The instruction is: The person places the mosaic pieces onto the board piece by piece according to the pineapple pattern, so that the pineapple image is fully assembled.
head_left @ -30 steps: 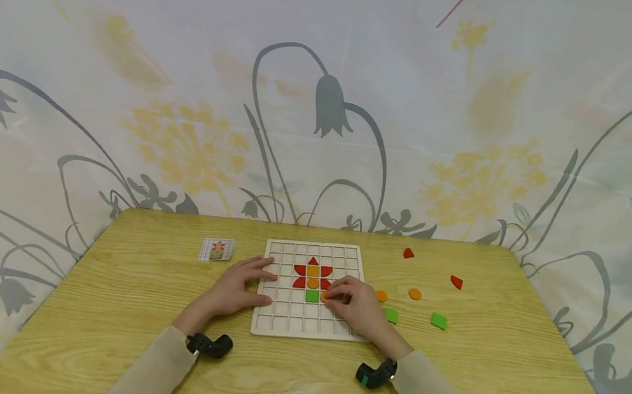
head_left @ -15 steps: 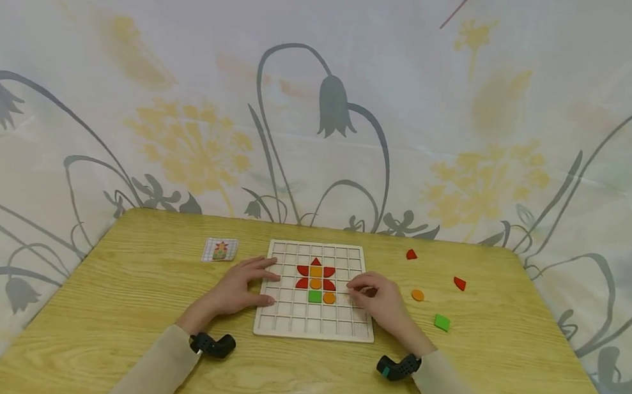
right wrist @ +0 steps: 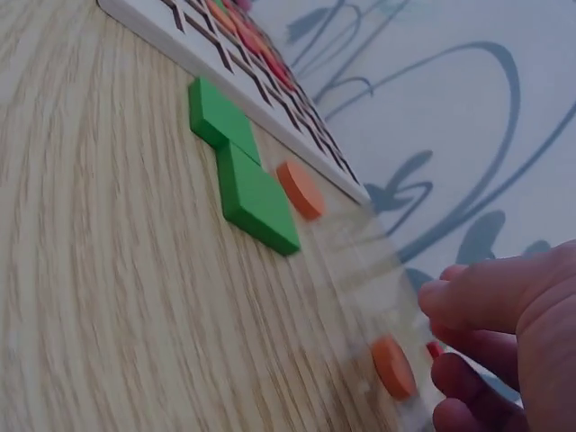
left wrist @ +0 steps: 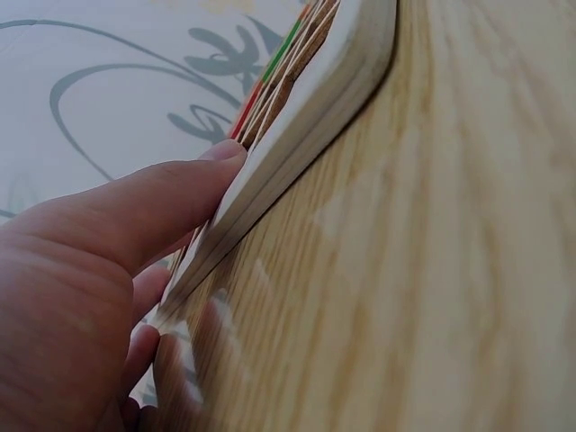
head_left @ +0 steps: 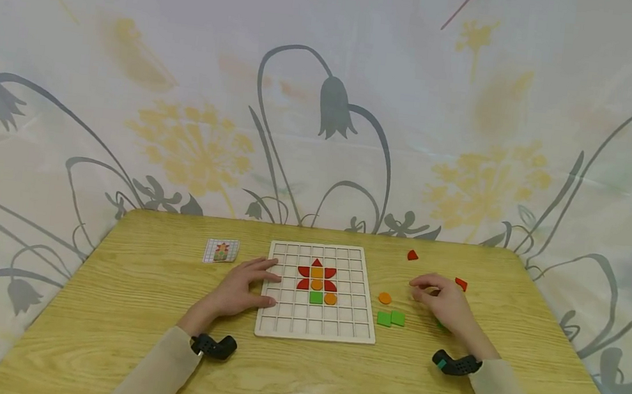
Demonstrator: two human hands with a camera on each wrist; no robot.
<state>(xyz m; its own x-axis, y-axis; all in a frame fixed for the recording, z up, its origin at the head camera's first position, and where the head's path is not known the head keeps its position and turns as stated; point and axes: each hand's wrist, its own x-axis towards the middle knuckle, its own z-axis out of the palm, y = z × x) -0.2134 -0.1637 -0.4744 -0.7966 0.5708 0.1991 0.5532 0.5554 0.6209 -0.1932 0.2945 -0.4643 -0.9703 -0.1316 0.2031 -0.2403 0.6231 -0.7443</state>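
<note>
A white grid board [head_left: 285, 325] lies on the table. Set in it are red pieces, an orange square [head_left: 316, 273], two orange discs [head_left: 330, 299] and a green square [head_left: 316, 297]. My left hand [head_left: 237, 288] rests along the board's left edge, its thumb [left wrist: 193, 193] against the rim in the left wrist view. Off to the right, my right hand [head_left: 446, 304] hovers with loosely bent fingers and nothing between them. Beside its fingertips in the right wrist view lies a loose orange disc [right wrist: 392, 367], which the hand hides from the head view.
Two touching green squares [head_left: 390, 318] and an orange disc [head_left: 384, 298] lie just right of the board. Two red pieces [head_left: 412, 255] are farther back, and another green piece peeks from under my right hand. A small pattern card [head_left: 221, 251] sits at the left.
My right hand has left the orange disc in the board's grid, beside the green square, and moved right over the loose pieces. My left hand stays at the board's edge.
</note>
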